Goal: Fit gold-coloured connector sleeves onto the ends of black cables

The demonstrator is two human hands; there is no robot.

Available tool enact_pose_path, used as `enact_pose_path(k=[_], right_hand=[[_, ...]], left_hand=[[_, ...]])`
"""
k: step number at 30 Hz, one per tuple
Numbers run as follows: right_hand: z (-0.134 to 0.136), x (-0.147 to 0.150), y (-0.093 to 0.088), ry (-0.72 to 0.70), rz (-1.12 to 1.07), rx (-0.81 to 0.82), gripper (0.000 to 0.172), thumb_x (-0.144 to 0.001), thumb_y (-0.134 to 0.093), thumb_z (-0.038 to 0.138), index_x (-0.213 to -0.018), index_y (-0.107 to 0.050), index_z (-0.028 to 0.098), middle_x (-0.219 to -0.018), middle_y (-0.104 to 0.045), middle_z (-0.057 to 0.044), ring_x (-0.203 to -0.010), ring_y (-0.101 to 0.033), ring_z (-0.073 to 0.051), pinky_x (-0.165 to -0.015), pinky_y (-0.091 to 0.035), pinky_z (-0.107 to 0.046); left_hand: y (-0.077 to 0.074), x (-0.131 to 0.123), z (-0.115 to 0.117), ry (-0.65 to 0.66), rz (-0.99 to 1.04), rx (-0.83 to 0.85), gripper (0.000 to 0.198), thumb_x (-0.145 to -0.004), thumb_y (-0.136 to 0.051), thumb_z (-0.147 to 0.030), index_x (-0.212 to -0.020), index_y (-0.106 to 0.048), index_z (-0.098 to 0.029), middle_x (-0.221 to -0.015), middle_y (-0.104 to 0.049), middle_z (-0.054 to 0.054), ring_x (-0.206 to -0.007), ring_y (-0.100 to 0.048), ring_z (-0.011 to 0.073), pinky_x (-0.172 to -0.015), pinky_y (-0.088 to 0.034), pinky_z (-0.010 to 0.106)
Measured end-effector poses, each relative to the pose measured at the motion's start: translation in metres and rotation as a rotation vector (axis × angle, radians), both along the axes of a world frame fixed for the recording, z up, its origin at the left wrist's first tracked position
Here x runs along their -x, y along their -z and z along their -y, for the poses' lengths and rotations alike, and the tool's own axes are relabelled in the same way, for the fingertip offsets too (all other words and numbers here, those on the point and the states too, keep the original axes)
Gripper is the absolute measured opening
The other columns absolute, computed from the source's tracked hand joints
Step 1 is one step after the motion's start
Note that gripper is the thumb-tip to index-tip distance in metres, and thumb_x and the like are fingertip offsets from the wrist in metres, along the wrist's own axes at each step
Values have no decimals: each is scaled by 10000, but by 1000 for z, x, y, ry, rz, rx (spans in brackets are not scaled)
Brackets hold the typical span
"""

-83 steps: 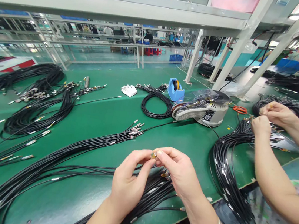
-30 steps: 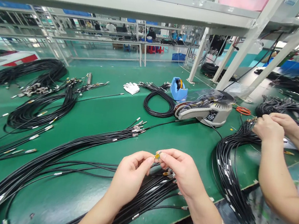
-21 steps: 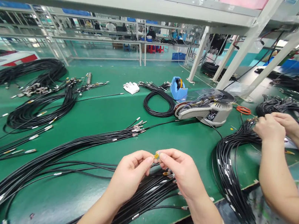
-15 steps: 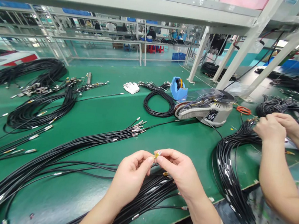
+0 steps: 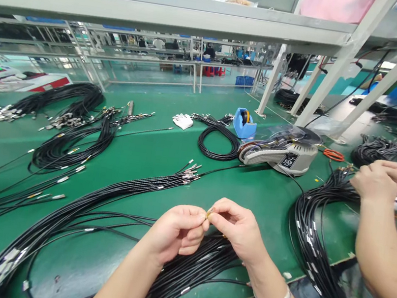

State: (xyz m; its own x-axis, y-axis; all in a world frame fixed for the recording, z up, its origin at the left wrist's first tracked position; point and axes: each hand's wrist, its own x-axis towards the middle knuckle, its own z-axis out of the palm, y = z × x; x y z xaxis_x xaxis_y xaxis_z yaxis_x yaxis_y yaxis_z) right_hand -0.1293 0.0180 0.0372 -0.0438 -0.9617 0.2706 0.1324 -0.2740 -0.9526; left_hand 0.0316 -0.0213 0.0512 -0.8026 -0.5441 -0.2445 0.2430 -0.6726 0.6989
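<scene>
My left hand (image 5: 177, 230) and my right hand (image 5: 239, 229) meet above the green bench, fingertips almost touching. Between them is a cable end with yellow tape (image 5: 209, 213), pinched from both sides and mostly covered by the fingers. My left hand's lower fingers curl loosely in toward the palm. Below my hands lies a bundle of black cables (image 5: 199, 268), some carrying white labels. Farther left, a second bundle (image 5: 113, 193) stretches across the bench, its metal-tipped ends (image 5: 191, 174) just beyond my hands.
A tape dispensing machine (image 5: 287, 155), a blue tape holder (image 5: 244, 123), a coiled cable (image 5: 218, 142) and a white glove (image 5: 182, 121) stand or lie farther back. At right, a co-worker's hands (image 5: 378, 181) are over another cable bundle (image 5: 307, 220). Shelf posts (image 5: 334, 74) rise behind.
My left hand has turned, showing its curled lower fingers and palm. Both hands keep pinching the cable end. The view has shifted, so the bench appears slightly lower and farther right.
</scene>
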Motion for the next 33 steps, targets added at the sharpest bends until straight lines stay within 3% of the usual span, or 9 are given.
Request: enact_pose_path(k=[9, 16, 20, 33], right_hand=[[2, -4, -8, -16, -3, -105, 123, -743, -682, 276, -711, -669, 158, -735, -622, -27, -726, -576, -142, -719, -490, -267], [4, -4, -8, 7, -38, -93, 115, -759, -655, 266, -768, -690, 157, -797, -645, -33, -771, -590, -141, -737, -476, -262], [4, -4, -11, -13, -42, -153, 143, -742, -661, 283, -707, -657, 144, -757, -639, -35, -753, -580, -143, -748, -464, -280], [5, -9, -10, 32, -32, -248, 158, -691, -640, 259, -672, -527, 149, -645, -585, -4, -628, -506, -118, -649, -412, -270]], left_hand=[[-2, 0, 3, 36, -107, -117, 136, -754, -585, -166, -657, -544, -79, -477, -299, -50, -353, -227, 20, -311, -210, 126], [-1, 1, 4, 11, -101, -127, 134, -750, -586, -160, -647, -538, -89, -471, -291, -52, -349, -222, 23, -310, -207, 131], [0, 3, 3, -34, -72, -100, 150, -750, -605, -175, -639, -559, -84, -476, -318, -41, -348, -249, 24, -316, -212, 138], [5, 8, -2, -87, 6, -58, 201, -799, -575, -197, -626, -544, -101, -473, -312, -40, -355, -229, 29, -321, -181, 151]])
